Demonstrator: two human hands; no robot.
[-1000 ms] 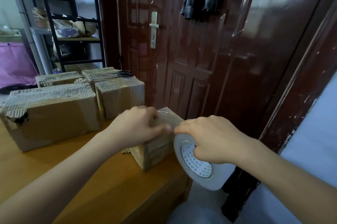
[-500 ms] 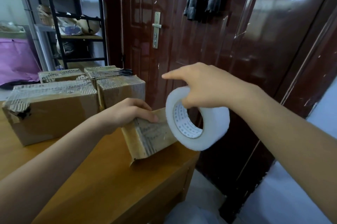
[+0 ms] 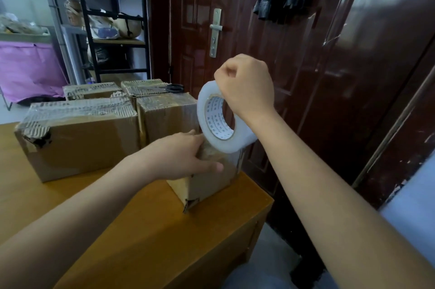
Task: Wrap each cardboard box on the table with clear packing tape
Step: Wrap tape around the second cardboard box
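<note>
A small cardboard box stands at the centre of the frame, near the right edge of the wooden tabletop, one lower corner turned toward the camera; its flaps are closed, so nothing inside shows. The left hand lies over its top and near face, fingers nearly straight and spread, thumb pressed against the front. Just above the box, the right hand holds a roll of clear packing tape, fingers curled over the rim with the knuckles up. The roll stands on edge, its hollow core facing lower left toward the camera and its axis running roughly level; the lower rim sits just over the box top, by the left fingertips. Whether a strip of tape already joins roll and box cannot be told.

Left of centre, a large box lies lengthwise with torn corrugated edges, and a taller box stands beside it. Two more boxes sit behind, with scissors on the right one. A dark red door fills the background.
</note>
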